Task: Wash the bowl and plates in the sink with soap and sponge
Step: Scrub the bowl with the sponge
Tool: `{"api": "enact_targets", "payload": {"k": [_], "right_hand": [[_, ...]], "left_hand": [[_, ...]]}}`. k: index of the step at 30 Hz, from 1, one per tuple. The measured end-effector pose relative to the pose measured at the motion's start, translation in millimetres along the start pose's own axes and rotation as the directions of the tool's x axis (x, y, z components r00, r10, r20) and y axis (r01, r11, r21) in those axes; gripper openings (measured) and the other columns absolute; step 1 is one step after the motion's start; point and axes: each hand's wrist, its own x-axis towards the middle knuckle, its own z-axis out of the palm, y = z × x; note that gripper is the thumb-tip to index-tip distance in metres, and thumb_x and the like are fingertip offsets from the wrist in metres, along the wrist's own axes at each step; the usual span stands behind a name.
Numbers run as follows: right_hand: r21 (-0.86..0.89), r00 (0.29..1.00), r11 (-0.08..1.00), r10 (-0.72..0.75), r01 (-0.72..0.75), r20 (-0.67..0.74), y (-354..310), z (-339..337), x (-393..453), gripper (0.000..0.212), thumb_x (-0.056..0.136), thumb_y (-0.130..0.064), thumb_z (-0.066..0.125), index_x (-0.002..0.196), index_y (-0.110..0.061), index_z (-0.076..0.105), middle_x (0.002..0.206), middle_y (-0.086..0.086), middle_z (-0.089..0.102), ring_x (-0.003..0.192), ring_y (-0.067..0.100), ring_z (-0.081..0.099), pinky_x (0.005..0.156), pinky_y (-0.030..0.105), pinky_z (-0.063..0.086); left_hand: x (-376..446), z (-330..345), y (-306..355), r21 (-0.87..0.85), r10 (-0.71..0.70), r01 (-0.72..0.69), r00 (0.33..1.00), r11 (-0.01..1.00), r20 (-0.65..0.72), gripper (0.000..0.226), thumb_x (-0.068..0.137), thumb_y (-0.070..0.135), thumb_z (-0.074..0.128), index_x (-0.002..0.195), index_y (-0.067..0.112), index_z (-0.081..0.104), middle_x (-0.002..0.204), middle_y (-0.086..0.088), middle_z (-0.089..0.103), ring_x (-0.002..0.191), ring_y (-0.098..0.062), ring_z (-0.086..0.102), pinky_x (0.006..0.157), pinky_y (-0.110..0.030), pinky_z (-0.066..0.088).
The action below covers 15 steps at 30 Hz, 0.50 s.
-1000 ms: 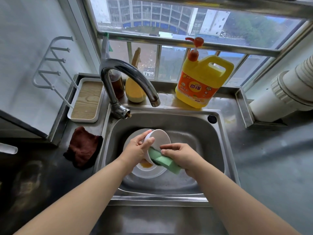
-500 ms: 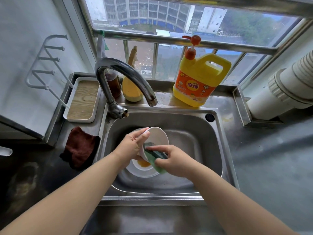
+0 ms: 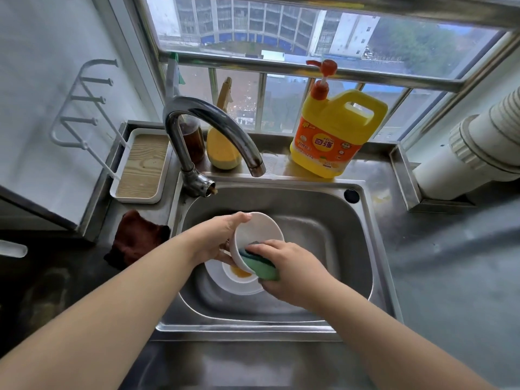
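Sponge point(image 3: 260, 264) moved to bowl point(image 3: 254, 237) rim; left hand point(image 3: 218, 237) holds bowl.

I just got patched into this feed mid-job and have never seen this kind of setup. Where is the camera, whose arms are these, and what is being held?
There is no robot: a person wears a wide-angle camera on the head, looking down at their own bare arms over a steel sink. The left hand tilts a white bowl; the right hand presses a green sponge inside its rim. Below them a white plate with orange residue lies in the basin. The tap shows no water running. Behind stands a yellow soap jug; a dark red cloth lies left of the sink.
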Motion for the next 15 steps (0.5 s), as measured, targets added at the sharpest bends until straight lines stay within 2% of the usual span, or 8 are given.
{"api": "enact_targets", "payload": {"k": [2, 5, 8, 11, 13, 15], "right_hand": [[0.077, 0.993, 0.993, 0.090, -0.085, -0.070, -4, 4, 2, 0.055, 0.085, -0.035, 0.062, 0.138, -0.037, 0.046, 0.130, -0.008, 0.058, 0.112, 0.020, 0.057, 0.094, 0.037, 0.050], [0.401, 0.939, 0.870, 0.339, -0.287, -0.063, -3, 7, 8, 0.049, 0.084, -0.038, 0.062, 0.132, -0.035, 0.053, 0.115, -0.006, 0.067, 0.102, 0.018, 0.062, 0.089, 0.038, 0.053], [0.586, 0.891, 0.720, 0.453, -0.372, 0.008, 1, 14, 12, 0.052, 0.084, -0.039, 0.064, 0.134, -0.031, 0.052, 0.120, -0.005, 0.063, 0.105, 0.015, 0.060, 0.091, 0.035, 0.054], [0.648, 0.920, 0.679, 0.383, -0.344, 0.086, 2, 13, 8, 0.053, 0.089, -0.045, 0.061, 0.139, -0.033, 0.047, 0.124, -0.007, 0.057, 0.107, 0.009, 0.056, 0.091, 0.025, 0.051], [0.652, 0.947, 0.697, 0.300, -0.298, 0.113, 6, 7, 5, 0.047, 0.092, -0.044, 0.056, 0.137, -0.035, 0.047, 0.127, -0.008, 0.057, 0.110, 0.008, 0.055, 0.096, 0.027, 0.048], [0.568, 0.969, 0.786, 0.219, -0.244, 0.114, 10, 0, 3, 0.045, 0.094, -0.040, 0.056, 0.137, -0.034, 0.048, 0.131, -0.008, 0.055, 0.115, 0.008, 0.052, 0.102, 0.029, 0.044]], "left_hand": [[0, 6, -4, -0.056, 0.018, -0.018, 1.000, 0.998, -0.007, 0.033, 0.093, 0.036, 0.053, 0.122, 0.022, 0.058, 0.101, -0.013, 0.065, 0.081, -0.024, 0.066, 0.070, -0.039, 0.059], [0, 21, -19, -0.204, 0.073, -0.080, 0.997, 0.976, -0.041, 0.043, 0.090, 0.023, 0.059, 0.131, 0.029, 0.048, 0.104, -0.011, 0.064, 0.080, -0.023, 0.066, 0.066, -0.037, 0.058], [-4, 36, -36, -0.362, 0.127, -0.137, 0.991, 0.922, -0.051, 0.048, 0.090, 0.015, 0.061, 0.130, 0.035, 0.045, 0.110, -0.018, 0.065, 0.096, -0.031, 0.066, 0.084, -0.044, 0.055], [-8, 36, -39, -0.402, 0.199, -0.214, 0.977, 0.890, -0.079, 0.048, 0.088, 0.011, 0.062, 0.130, 0.032, 0.051, 0.107, -0.017, 0.068, 0.100, -0.032, 0.066, 0.085, -0.045, 0.055], [-9, 30, -34, -0.377, 0.232, -0.256, 0.967, 0.890, -0.109, 0.046, 0.088, 0.012, 0.062, 0.130, 0.028, 0.053, 0.101, -0.013, 0.070, 0.094, -0.028, 0.068, 0.071, -0.039, 0.060], [-10, 24, -26, -0.328, 0.237, -0.265, 0.964, 0.907, -0.122, 0.045, 0.089, 0.014, 0.061, 0.132, 0.024, 0.053, 0.103, -0.014, 0.069, 0.088, -0.026, 0.069, 0.058, -0.034, 0.058]]}}
